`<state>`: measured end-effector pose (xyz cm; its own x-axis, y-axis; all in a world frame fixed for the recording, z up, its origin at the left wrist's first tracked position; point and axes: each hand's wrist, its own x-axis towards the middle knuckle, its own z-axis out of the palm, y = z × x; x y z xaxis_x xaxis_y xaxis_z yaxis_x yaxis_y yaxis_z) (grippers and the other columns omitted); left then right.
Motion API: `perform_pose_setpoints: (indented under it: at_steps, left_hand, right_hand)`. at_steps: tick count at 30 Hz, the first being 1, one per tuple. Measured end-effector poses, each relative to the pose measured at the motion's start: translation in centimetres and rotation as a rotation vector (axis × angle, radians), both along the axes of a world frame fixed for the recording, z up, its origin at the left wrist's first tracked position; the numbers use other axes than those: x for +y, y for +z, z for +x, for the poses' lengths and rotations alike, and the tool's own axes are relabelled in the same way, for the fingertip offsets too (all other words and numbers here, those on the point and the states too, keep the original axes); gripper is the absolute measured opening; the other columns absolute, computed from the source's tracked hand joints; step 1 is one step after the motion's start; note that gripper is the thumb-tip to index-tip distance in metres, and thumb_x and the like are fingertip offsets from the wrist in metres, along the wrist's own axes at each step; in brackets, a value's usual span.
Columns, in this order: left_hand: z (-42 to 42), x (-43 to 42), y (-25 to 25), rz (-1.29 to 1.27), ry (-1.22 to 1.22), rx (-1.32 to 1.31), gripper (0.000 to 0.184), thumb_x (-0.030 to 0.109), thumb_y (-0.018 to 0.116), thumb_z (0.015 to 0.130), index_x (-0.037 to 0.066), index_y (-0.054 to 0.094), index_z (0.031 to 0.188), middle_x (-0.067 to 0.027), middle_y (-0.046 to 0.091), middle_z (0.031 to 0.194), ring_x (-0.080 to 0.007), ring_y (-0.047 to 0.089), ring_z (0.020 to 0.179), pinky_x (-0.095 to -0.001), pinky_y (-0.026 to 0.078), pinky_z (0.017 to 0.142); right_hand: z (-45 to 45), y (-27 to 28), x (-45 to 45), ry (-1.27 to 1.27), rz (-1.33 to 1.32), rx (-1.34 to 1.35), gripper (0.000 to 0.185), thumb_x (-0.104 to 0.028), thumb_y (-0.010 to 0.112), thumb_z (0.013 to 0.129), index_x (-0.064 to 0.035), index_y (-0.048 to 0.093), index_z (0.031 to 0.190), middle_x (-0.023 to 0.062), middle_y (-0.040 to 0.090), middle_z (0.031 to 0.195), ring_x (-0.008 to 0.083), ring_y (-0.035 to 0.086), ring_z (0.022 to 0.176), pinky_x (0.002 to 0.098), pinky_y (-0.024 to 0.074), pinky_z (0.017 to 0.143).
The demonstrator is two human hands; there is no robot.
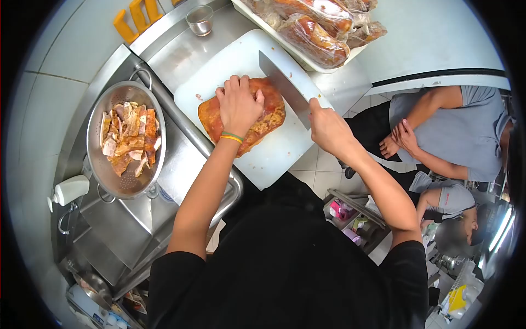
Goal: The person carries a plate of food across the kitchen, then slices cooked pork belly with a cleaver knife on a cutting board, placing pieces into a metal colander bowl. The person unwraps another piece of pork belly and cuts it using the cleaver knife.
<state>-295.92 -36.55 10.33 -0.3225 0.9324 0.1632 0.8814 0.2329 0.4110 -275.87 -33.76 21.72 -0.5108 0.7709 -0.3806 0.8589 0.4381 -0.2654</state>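
Observation:
A slab of roast pork (268,118), reddish brown with a golden crust, lies on a white cutting board (263,170). My left hand (239,107) presses on its left half, fingers curled at its far edge and the thumb spread to the right. Yellow and green bands circle that wrist. In my right hand (331,130) is the handle of a cleaver (285,88). Its broad blade points up and left, along the slab's right side; whether it touches the meat I cannot tell. My fingers hide most of the handle.
Left of the board, a steel colander (126,183) holds cut roast meat pieces above a sink (118,236). Plastic-wrapped meat fills a white tray (323,69) at the back. A small glass cup (200,24) stands behind the board. Two people (444,126) are at the right.

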Motion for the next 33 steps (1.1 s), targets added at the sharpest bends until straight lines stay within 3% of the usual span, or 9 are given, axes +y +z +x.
perform_pose_setpoints:
  at_steps: [10,12,14,22,25,27,30,32,33]
  left_hand:
    - [-0.4,0.5,-0.2,-0.009,0.002,-0.036,0.041,0.031,0.062,0.081,0.006,0.06,0.113,-0.0085,0.054,0.102,-0.0252,0.051,0.099,-0.0454,0.036,0.09]
    - [-0.4,0.3,-0.4,0.016,-0.029,0.011,0.04,0.032,0.061,0.081,0.006,0.06,0.112,-0.0085,0.054,0.101,-0.0248,0.051,0.098,-0.0456,0.036,0.089]
    - [-0.3,0.3,-0.7,0.0,-0.001,0.045,0.04,0.032,0.061,0.081,0.007,0.061,0.112,-0.0086,0.054,0.101,-0.0247,0.051,0.099,-0.0458,0.037,0.089]
    - [0.2,1.0,-1.0,0.013,0.054,0.108,0.036,0.033,0.059,0.085,0.01,0.062,0.112,-0.0062,0.057,0.104,-0.0228,0.053,0.101,-0.0467,0.038,0.089]
    - [0.2,1.1,-0.8,-0.042,0.04,0.136,0.035,0.033,0.058,0.085,0.011,0.063,0.112,-0.0063,0.057,0.106,-0.0235,0.053,0.101,-0.0472,0.038,0.089]
    - [0.3,1.1,-0.8,0.002,0.029,0.122,0.034,0.034,0.058,0.084,0.01,0.063,0.108,-0.0074,0.057,0.102,-0.0242,0.053,0.1,-0.0467,0.037,0.089]
    - [-0.1,1.1,-0.7,0.05,0.028,0.067,0.034,0.035,0.057,0.083,0.009,0.064,0.105,-0.0084,0.057,0.1,-0.0246,0.053,0.1,-0.0461,0.036,0.09]
    - [0.1,1.0,-0.2,0.051,0.007,0.029,0.034,0.034,0.057,0.083,0.009,0.065,0.106,-0.0083,0.057,0.103,-0.0244,0.053,0.101,-0.046,0.036,0.09]
    - [0.3,0.6,-0.2,0.051,-0.083,0.002,0.034,0.032,0.056,0.083,0.009,0.065,0.107,-0.0076,0.058,0.104,-0.0241,0.053,0.103,-0.0455,0.036,0.09]
  right_hand:
    - [0.0,1.7,0.7,0.011,-0.066,-0.04,0.018,-0.003,0.053,0.088,0.0072,0.043,0.098,0.0325,0.061,0.073,0.0492,0.062,0.074,0.0552,0.0479,0.067]
    - [-0.6,-0.2,1.7,0.008,-0.096,-0.025,0.018,-0.003,0.053,0.088,0.0075,0.043,0.098,0.0327,0.061,0.073,0.0496,0.061,0.074,0.0552,0.0479,0.067]
    - [-2.2,-4.1,3.4,0.087,0.048,0.207,0.018,-0.004,0.053,0.091,0.0083,0.041,0.097,0.0332,0.058,0.069,0.0521,0.058,0.072,0.0569,0.0435,0.064]
    - [1.0,-2.7,1.8,0.076,-0.035,0.139,0.02,-0.005,0.053,0.091,0.0089,0.042,0.1,0.0353,0.058,0.072,0.0519,0.059,0.075,0.0574,0.0436,0.067]
    - [-1.1,-5.2,2.6,0.046,-0.066,0.117,0.023,-0.002,0.055,0.088,0.0096,0.042,0.103,0.0359,0.059,0.075,0.0521,0.06,0.078,0.0562,0.0463,0.069]
    - [-3.3,-8.9,4.2,-0.024,-0.02,0.243,0.023,0.003,0.054,0.085,0.0101,0.042,0.103,0.0355,0.061,0.079,0.0503,0.062,0.083,0.0542,0.0491,0.072]
    - [-5.7,-9.9,7.6,-0.044,0.027,0.283,0.027,0.005,0.055,0.082,0.0097,0.042,0.105,0.0344,0.063,0.082,0.0478,0.064,0.087,0.0514,0.0516,0.074]
    - [-5.9,-10.1,10.2,0.035,-0.086,0.326,0.028,-0.003,0.059,0.081,0.007,0.046,0.104,0.0297,0.066,0.092,0.0436,0.065,0.091,0.0498,0.052,0.08]
    - [-4.6,-9.7,11.0,0.125,-0.073,0.463,0.029,0.002,0.058,0.082,0.006,0.045,0.108,0.0316,0.065,0.085,0.045,0.064,0.091,0.0482,0.0527,0.074]
